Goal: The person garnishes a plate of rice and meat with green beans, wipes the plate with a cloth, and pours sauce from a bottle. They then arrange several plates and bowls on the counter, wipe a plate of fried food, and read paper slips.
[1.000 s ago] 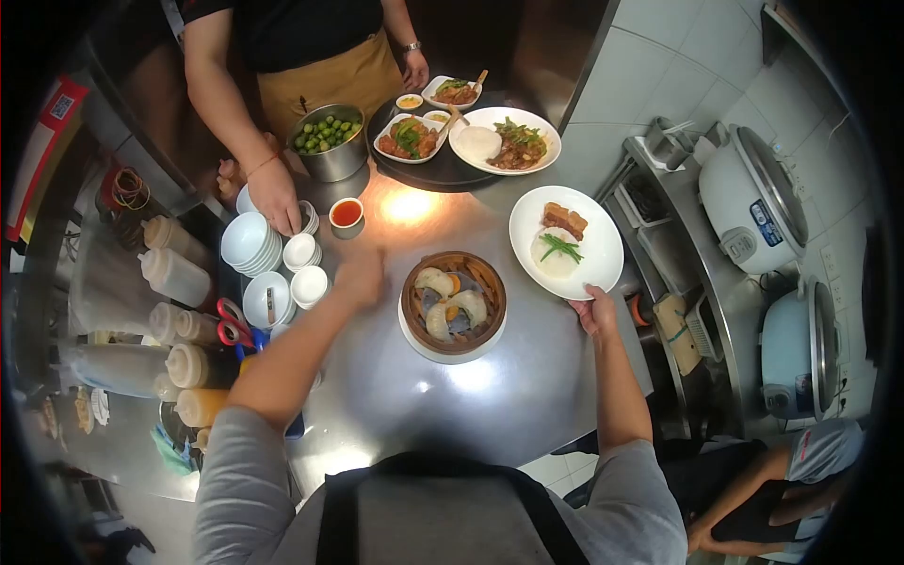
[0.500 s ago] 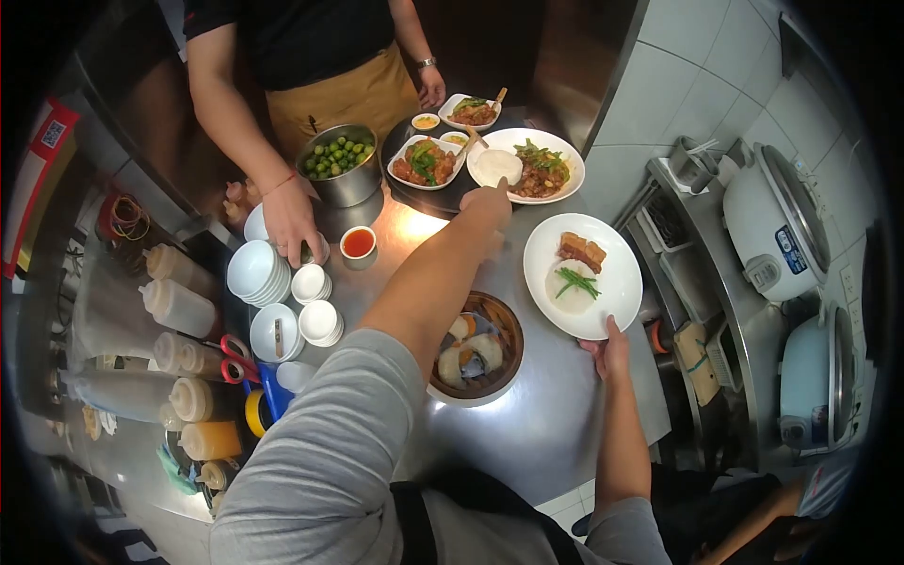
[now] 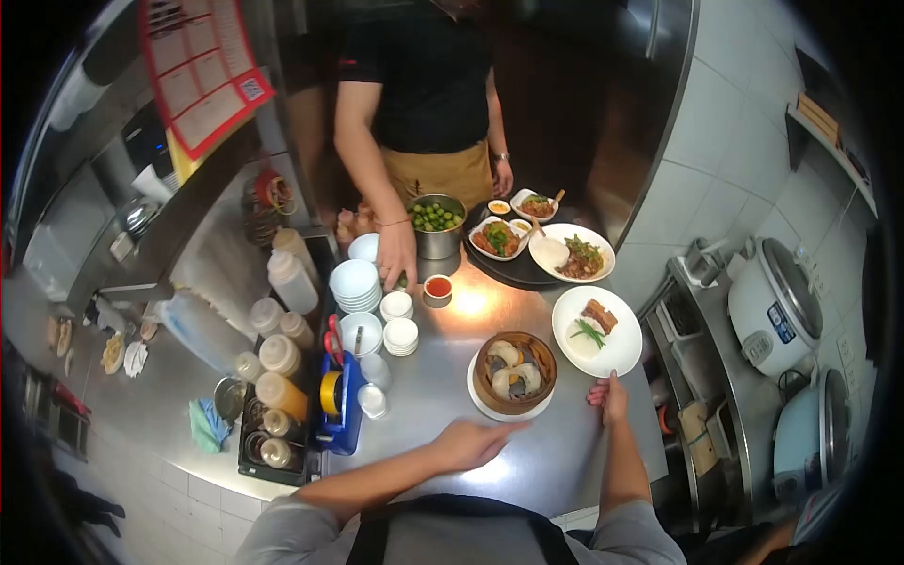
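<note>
My left hand (image 3: 474, 444) hovers low over the steel counter, index finger stretched to the right and nothing held. Just beyond it, a round steamer basket (image 3: 484, 377) of dumplings (image 3: 513, 368) sits on a white plate (image 3: 487, 407). My right hand (image 3: 609, 399) grips the near rim of another white plate (image 3: 617, 350), thumb on the edge. That plate carries rice, green beans (image 3: 589, 331) and browned meat pieces (image 3: 599, 315). Behind it, a larger plate (image 3: 541, 247) holds rice and meat with greens.
Across the counter (image 3: 424, 414), a co-worker's hand (image 3: 397, 254) reaches down beside stacked white bowls (image 3: 354, 282). A pot of green limes (image 3: 438, 240), a cup of red sauce (image 3: 438, 287) and a dark tray of dishes stand nearby. Squeeze bottles (image 3: 292, 278) line the left; rice cookers (image 3: 777, 306) stand right.
My left hand has drawn back from the far rice plate to the near side of the steamer basket. My right hand stays on its plate. The view has tilted up and turned left.
</note>
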A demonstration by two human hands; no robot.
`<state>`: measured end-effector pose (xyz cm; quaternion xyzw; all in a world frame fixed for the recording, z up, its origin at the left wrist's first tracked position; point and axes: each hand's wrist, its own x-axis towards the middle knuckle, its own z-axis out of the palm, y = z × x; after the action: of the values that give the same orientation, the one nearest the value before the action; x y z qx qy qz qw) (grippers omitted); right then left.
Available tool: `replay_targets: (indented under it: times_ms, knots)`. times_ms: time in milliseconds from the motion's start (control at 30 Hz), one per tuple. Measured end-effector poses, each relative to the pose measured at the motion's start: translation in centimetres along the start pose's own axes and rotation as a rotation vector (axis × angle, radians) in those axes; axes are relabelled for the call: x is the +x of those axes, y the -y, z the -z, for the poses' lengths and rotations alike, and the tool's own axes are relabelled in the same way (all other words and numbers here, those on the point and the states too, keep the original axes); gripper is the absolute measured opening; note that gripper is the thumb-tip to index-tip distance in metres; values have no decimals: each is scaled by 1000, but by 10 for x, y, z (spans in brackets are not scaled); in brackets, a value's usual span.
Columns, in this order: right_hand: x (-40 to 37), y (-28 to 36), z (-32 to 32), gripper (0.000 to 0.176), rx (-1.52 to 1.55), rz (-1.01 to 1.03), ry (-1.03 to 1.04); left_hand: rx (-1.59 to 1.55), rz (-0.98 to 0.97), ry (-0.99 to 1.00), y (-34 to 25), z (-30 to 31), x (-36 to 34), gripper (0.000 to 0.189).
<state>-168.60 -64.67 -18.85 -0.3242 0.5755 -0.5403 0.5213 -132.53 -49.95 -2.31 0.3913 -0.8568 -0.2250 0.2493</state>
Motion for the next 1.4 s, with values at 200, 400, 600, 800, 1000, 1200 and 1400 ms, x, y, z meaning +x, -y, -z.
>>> replay_targets:
  times_ms: [200, 400, 600, 800, 1000, 1200, 1400]
  knots:
    - [-51, -12, -3, 46, 358, 167, -184, -56, 324, -175, 30, -54, -234, 38]
    - [-53, -27, 3, 38, 268, 142, -131, -107, 946, -570, 2, -117, -398, 14]
    - [-50, -36, -2, 34, 158, 191, -222, 21, 1525, -595, 29, -215, -501, 18]
    - [-48, -25, -8, 40, 241, 139, -272, 188, 1622, -29, 50, -270, -600, 29]
    - [-52, -24, -7, 45, 195, 152, -242, -19, 1691, -349, 26, -260, -581, 70]
    - [-78, -30, -6, 41, 204, 129, -238, 115, 1386, -484, 61, -265, -571, 64]
    - [-116, -51, -4, 15, 80, 142, -230, 311, 1561, -1148, 68, -160, -567, 10]
